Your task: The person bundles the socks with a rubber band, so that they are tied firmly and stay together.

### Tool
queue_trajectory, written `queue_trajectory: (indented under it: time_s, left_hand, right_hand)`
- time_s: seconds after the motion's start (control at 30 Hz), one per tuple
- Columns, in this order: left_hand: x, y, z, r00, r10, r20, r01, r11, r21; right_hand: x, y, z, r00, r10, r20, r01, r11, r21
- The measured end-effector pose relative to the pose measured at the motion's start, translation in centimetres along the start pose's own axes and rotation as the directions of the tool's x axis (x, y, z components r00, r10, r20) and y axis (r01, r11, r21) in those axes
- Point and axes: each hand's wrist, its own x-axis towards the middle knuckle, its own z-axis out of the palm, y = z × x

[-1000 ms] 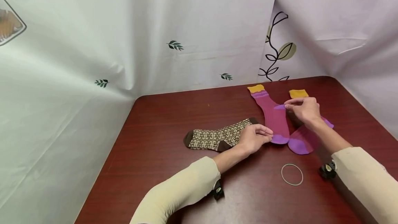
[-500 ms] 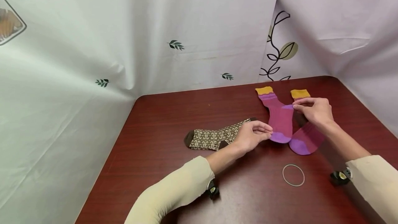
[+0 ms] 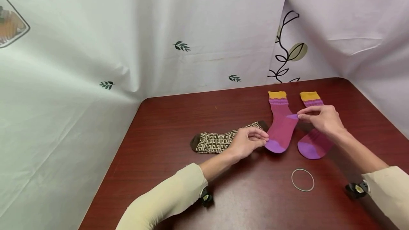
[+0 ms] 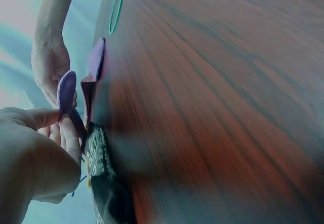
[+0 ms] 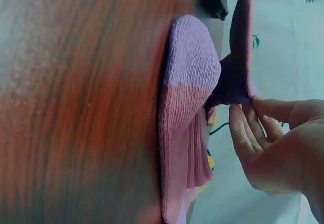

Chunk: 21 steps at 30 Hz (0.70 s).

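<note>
A magenta sock (image 3: 282,125) with purple toe and heel and a yellow cuff stretches between both hands. My left hand (image 3: 244,143) pinches its purple toe between thumb and fingers, as the left wrist view also shows at the toe (image 4: 66,92). By the purple heel, my right hand (image 3: 322,118) pinches the same sock; in the right wrist view its fingers (image 5: 245,128) grip the heel edge, with the foot raised off the table. A second matching sock (image 3: 314,144) lies to the right, partly covered by my right hand and forearm.
A brown and cream patterned sock (image 3: 212,143) lies left of the magenta pair, partly under my left hand. Nearer the front, a thin pale rubber band (image 3: 302,180) lies on the dark red table (image 3: 255,194). A white patterned curtain (image 3: 204,27) hangs behind.
The held sock's cuff has shifted right and its toe has swung left. My left hand has drawn left with the toe; my right hand has moved right, then slightly back and down.
</note>
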Motion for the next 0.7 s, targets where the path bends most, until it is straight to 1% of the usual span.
queue_trajectory:
  time_s: [0.13, 0.3, 0.4, 0.53, 0.6, 0.7]
  left_hand:
    - [-0.4, -0.1, -1.0, 1.0, 0.006, 0.011, -0.007, 0.999, 0.049]
    - [-1.0, -0.4, -2.3, 1.0, 0.029, 0.004, -0.029, 0.994, 0.105]
    - [-1.4, -0.6, -3.1, 0.999, 0.044, -0.004, -0.043, 0.989, 0.14]
    - [-1.8, -0.9, -3.9, 0.999, 0.052, -0.015, -0.048, 0.983, 0.177]
    - [-2.0, -1.0, -4.3, 0.999, 0.046, -0.022, -0.041, 0.98, 0.193]
    - [-2.3, -1.2, -4.8, 0.999, 0.041, -0.034, -0.032, 0.975, 0.219]
  right_hand:
    - [-0.2, -0.1, 0.2, 0.998, -0.035, 0.051, 0.036, 0.999, -0.011]
    - [-0.4, -0.4, 0.5, 0.991, -0.088, 0.098, 0.09, 0.996, -0.011]
    - [-0.6, -0.7, 0.8, 0.982, -0.096, 0.163, 0.093, 0.995, 0.026]
    - [-0.7, -1.1, 1.2, 0.961, -0.092, 0.26, 0.066, 0.992, 0.109]
    - [-0.8, -1.3, 1.4, 0.952, -0.091, 0.292, 0.053, 0.989, 0.138]
    - [-1.0, -1.6, 1.8, 0.943, -0.086, 0.32, 0.034, 0.986, 0.164]
